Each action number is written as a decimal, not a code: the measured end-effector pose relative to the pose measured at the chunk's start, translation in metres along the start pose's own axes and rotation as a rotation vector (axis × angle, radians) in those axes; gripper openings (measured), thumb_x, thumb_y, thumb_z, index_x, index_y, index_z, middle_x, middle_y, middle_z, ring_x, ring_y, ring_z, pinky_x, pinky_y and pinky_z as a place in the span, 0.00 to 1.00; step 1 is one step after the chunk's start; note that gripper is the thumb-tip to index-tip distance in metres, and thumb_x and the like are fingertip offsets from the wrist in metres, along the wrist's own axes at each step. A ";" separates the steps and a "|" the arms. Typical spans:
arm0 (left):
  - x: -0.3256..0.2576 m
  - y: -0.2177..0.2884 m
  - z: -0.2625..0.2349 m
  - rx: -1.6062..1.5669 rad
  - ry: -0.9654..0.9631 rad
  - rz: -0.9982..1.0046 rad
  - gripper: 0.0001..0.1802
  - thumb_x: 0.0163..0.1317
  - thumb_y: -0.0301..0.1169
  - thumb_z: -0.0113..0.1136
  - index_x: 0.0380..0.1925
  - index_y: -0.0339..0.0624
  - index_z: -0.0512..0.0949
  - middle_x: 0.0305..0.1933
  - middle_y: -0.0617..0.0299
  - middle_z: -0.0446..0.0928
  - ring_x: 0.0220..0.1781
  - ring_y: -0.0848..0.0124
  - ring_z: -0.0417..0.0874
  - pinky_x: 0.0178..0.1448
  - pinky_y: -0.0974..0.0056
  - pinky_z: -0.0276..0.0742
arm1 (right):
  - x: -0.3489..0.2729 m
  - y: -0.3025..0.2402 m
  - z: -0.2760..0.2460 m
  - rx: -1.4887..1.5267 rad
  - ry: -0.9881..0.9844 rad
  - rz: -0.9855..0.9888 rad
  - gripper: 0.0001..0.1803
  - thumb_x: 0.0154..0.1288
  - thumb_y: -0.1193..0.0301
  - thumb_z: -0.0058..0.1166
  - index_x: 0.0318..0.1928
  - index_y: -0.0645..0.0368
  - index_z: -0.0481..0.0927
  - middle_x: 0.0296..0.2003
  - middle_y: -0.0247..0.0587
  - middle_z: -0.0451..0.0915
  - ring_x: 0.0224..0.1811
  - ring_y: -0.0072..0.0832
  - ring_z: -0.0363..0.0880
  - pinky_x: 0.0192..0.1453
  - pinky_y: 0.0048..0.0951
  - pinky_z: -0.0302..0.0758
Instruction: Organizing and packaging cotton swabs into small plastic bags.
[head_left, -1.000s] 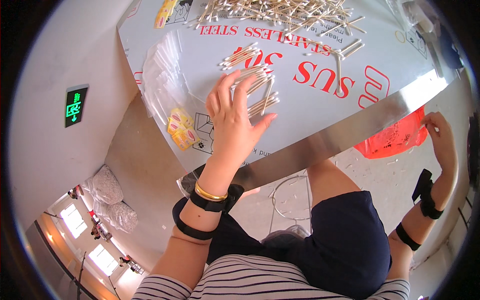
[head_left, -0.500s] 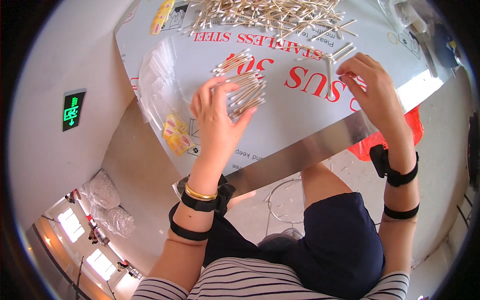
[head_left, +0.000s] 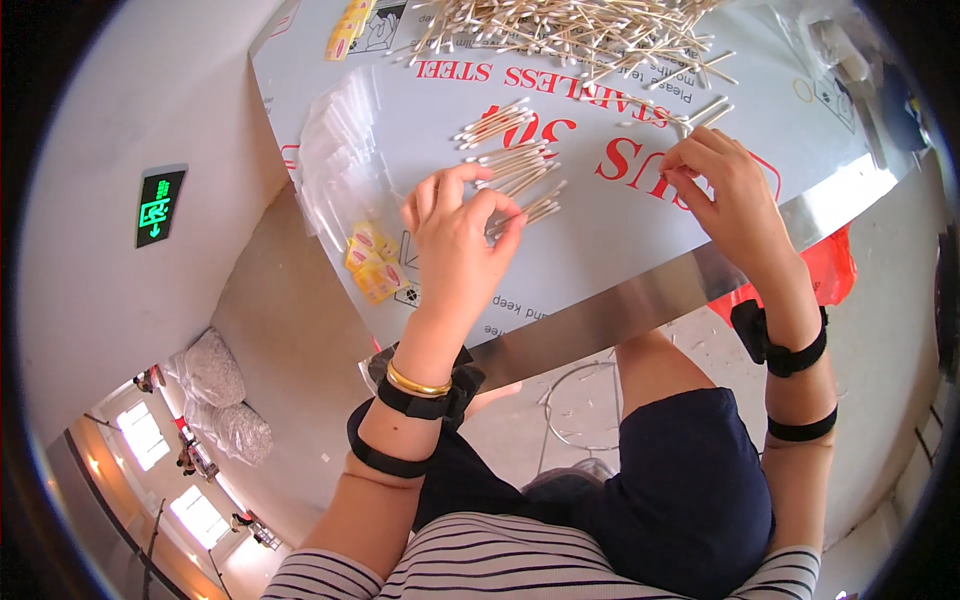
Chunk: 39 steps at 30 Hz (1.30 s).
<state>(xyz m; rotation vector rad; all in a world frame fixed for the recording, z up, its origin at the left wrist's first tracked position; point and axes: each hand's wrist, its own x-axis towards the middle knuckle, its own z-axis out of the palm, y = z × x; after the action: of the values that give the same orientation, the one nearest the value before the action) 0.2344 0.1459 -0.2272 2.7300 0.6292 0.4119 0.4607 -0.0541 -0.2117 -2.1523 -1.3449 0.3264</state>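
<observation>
My left hand (head_left: 456,232) is over the near end of a row of cotton swabs (head_left: 520,168) laid in small bundles on the film-covered steel tabletop. Its thumb and forefinger are pinched together at the nearest bundle (head_left: 545,208), partly covering those swabs. To the right, my right hand (head_left: 722,185) hovers above the red lettering with thumb and forefinger closed together. Whatever lies between those fingertips is hidden. Just beyond it, a few loose swabs (head_left: 712,110) lie crossed on the table. A large heap of swabs (head_left: 570,28) covers the far part.
Clear plastic bags (head_left: 345,150) are stacked at the table's left, with yellow printed labels (head_left: 375,262) nearby and more labels (head_left: 348,28) farther back. A plastic-wrapped item (head_left: 840,55) sits far right. A red bag (head_left: 828,265) hangs below the metal edge (head_left: 600,310).
My left thumb and forefinger have closed together at the nearest bundle. My right hand has shifted over the upright loose swab, which no longer shows. The whole view has moved slightly.
</observation>
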 end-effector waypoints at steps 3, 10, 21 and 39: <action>0.001 0.001 0.001 -0.014 0.002 -0.006 0.09 0.50 0.30 0.77 0.27 0.56 0.84 0.55 0.71 0.78 0.63 0.59 0.72 0.66 0.49 0.60 | 0.000 0.000 0.000 0.001 0.017 -0.005 0.04 0.70 0.73 0.61 0.39 0.61 0.83 0.37 0.42 0.82 0.41 0.42 0.80 0.52 0.40 0.75; 0.011 -0.005 -0.003 -0.012 0.063 0.016 0.09 0.49 0.30 0.77 0.26 0.56 0.84 0.54 0.71 0.79 0.62 0.59 0.73 0.66 0.50 0.60 | -0.002 0.002 -0.001 0.000 -0.004 0.001 0.04 0.70 0.72 0.61 0.40 0.60 0.83 0.38 0.42 0.81 0.41 0.42 0.79 0.52 0.40 0.75; 0.009 -0.008 0.001 0.040 -0.032 0.021 0.07 0.54 0.31 0.75 0.32 0.56 0.87 0.56 0.71 0.79 0.65 0.61 0.73 0.70 0.52 0.60 | -0.003 0.000 0.001 0.002 -0.018 0.019 0.04 0.70 0.72 0.62 0.40 0.60 0.83 0.38 0.42 0.82 0.42 0.41 0.80 0.51 0.40 0.76; 0.005 -0.004 0.010 -0.002 0.006 0.062 0.48 0.48 0.45 0.83 0.70 0.50 0.71 0.76 0.54 0.64 0.75 0.46 0.62 0.79 0.40 0.54 | 0.041 0.034 0.013 -0.251 0.144 -0.115 0.05 0.65 0.74 0.64 0.41 0.56 0.82 0.41 0.39 0.77 0.51 0.40 0.77 0.58 0.40 0.78</action>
<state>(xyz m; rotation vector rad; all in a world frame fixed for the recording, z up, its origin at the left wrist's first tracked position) 0.2408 0.1491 -0.2369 2.7525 0.5469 0.4354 0.4982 -0.0244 -0.2384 -2.2380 -1.4833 -0.0450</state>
